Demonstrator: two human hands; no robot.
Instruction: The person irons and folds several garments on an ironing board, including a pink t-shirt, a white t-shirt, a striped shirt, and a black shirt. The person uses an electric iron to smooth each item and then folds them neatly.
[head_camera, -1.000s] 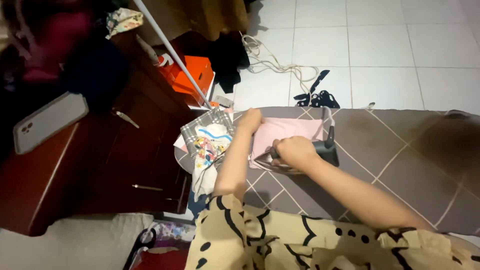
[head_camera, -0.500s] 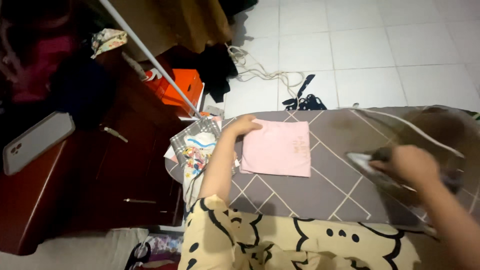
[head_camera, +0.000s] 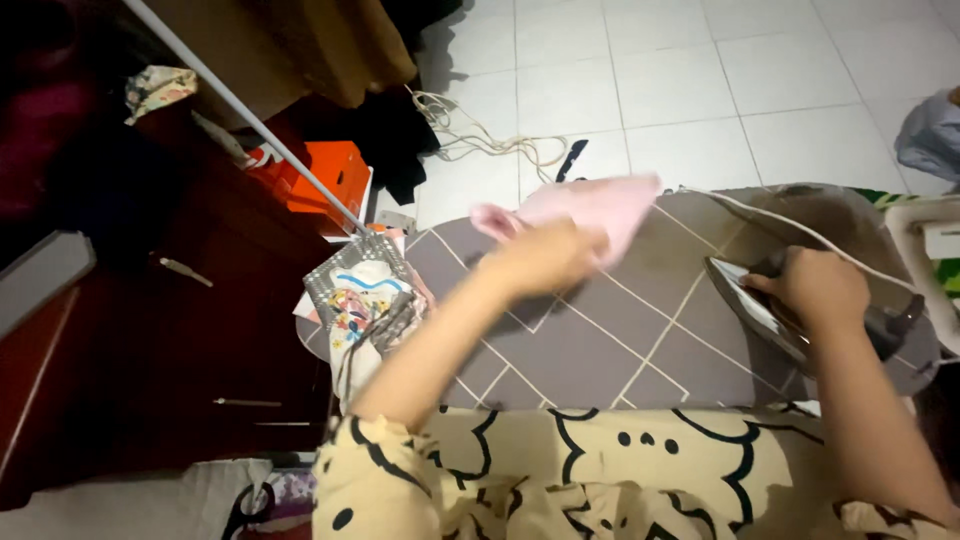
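Left hand (head_camera: 545, 258) seen over middle of ironing board (head_camera: 600, 340), closed on pink cloth (head_camera: 590, 205). Cloth lifted off board surface, blurred, bunched at hand, loose corner toward far edge. Right hand (head_camera: 815, 290) wrapped around handle of iron (head_camera: 790, 315), iron tilted on its heel at right end of board. White cord (head_camera: 790, 225) seen running from iron across board's far side. Patterned fabric pile (head_camera: 365, 305) draped at board's left end, beside dark wooden cabinet (head_camera: 150, 360). Orange box (head_camera: 325, 175) on tiled floor (head_camera: 700, 90) beyond.
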